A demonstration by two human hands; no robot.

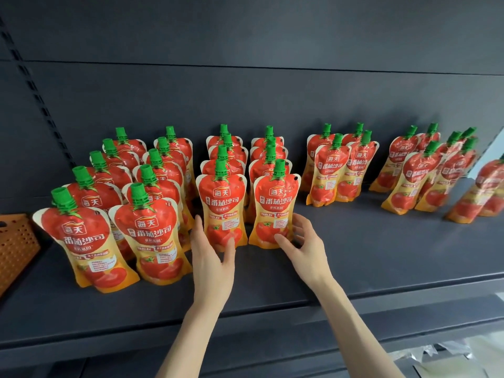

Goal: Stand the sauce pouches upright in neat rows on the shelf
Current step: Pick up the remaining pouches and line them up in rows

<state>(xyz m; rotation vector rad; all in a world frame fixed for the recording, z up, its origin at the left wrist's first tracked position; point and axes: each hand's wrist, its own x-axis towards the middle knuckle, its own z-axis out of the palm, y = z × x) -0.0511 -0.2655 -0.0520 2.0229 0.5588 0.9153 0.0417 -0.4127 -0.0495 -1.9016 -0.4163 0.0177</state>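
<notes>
Dark shelf (368,257), red green-capped sauce pouches (222,199)

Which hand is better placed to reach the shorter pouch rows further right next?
Right hand, probably: it holds the red-and-orange green-capped sauce pouch nearest those rows; the left hand would cross it.

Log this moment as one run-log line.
left hand: grips third-row front tomato sauce pouch | right hand: grips fourth-row front tomato sauce pouch | both pouches: upright on shelf
</notes>
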